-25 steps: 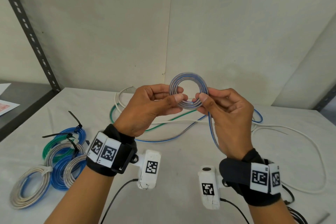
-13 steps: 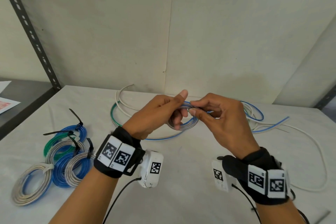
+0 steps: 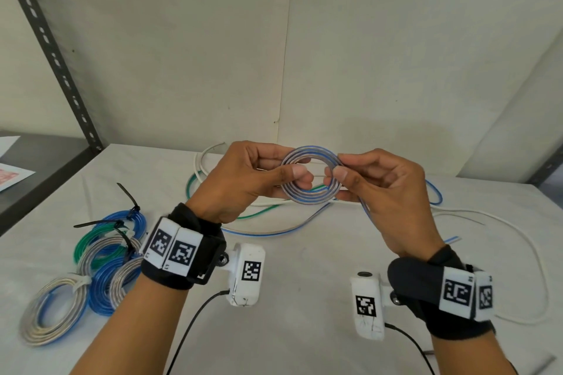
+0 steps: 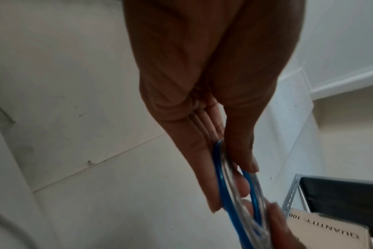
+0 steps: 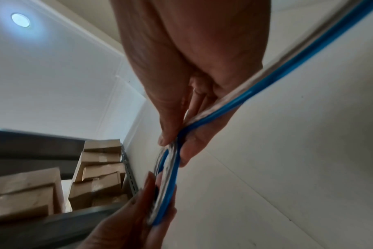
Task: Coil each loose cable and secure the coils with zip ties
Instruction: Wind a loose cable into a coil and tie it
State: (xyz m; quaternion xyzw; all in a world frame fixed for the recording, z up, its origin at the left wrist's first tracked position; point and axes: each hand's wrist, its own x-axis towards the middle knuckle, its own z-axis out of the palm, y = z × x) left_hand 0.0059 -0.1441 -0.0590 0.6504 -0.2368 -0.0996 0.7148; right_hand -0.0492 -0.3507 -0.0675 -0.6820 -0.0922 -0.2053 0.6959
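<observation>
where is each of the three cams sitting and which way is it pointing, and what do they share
Head: on the head, looking forward and down at the table; both forearms, left hand and right hand pinch the blue and silver coil.
Left wrist: under the left wrist, looking along the palm toward wall and shelving; fingers on the coil.
Right wrist: under the right wrist, looking up toward ceiling and stacked boxes; the cable tail crosses.
Shared: all show the coil and both hands.
</observation>
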